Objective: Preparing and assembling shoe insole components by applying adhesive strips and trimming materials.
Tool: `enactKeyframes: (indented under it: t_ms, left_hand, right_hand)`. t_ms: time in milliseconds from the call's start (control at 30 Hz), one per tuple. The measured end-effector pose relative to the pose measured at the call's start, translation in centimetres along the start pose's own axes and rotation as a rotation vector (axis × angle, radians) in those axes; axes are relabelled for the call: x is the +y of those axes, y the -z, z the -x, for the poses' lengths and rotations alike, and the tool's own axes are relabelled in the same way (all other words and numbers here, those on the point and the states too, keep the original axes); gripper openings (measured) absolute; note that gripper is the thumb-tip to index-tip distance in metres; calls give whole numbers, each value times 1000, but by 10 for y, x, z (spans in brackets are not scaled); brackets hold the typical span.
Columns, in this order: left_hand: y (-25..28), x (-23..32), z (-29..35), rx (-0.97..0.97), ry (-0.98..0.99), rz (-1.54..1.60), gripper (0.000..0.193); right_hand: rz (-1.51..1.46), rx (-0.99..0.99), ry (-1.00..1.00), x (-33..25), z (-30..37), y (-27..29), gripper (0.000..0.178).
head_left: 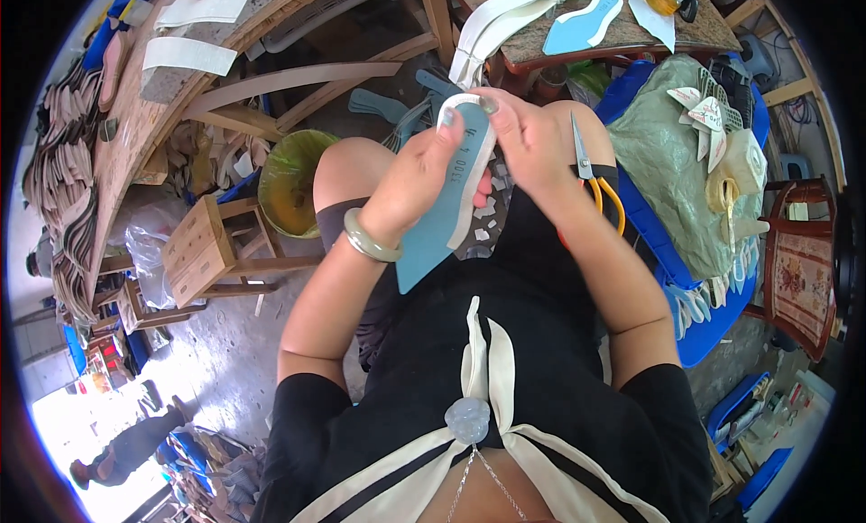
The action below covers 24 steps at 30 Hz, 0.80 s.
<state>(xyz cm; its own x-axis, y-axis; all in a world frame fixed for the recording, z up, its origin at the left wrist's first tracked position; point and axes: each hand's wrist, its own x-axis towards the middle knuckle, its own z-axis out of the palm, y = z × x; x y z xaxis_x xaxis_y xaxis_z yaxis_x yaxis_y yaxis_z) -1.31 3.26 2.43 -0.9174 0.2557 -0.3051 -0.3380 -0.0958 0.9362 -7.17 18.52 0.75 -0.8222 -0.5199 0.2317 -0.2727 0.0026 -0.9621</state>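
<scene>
A blue insole (439, 221) with a white strip along its rounded end and right edge is held up over my lap, its wider cut end pointing down toward me. My left hand (417, 176) is closed on its left side, thumb lying on the upper face. At the upper right, my right hand (528, 144) grips the rounded end, with its thumb pressing on the white strip. Scissors (586, 162) with orange handles lie on my right thigh, beside my right forearm. Small white scraps (485, 224) are scattered on my lap below the insole.
At front right, a table (528, 50) bears white strips (505, 18) and another blue insole (582, 25). A blue bin (645, 198) draped with grey-green plastic stands at right. A yellow-green lined bucket (290, 185) and wooden stool (200, 248) are at left. Another person (135, 446) is far lower left.
</scene>
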Motion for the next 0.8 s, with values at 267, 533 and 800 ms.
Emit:
enactKeyframes:
  t_ms: [267,533,800]
  left_hand:
    - [6,-3,-8,264,-48,-27,67]
    - [28,-10,0,256,-618,-1218,47]
    - [14,14,8,200,-611,-1515,42]
  right_hand:
    - [-115,-28,-138,-7,4,-16,59]
    - [-285,-298,-285,13,10,30,62]
    - [-315,-229,-381,6,12,13,37]
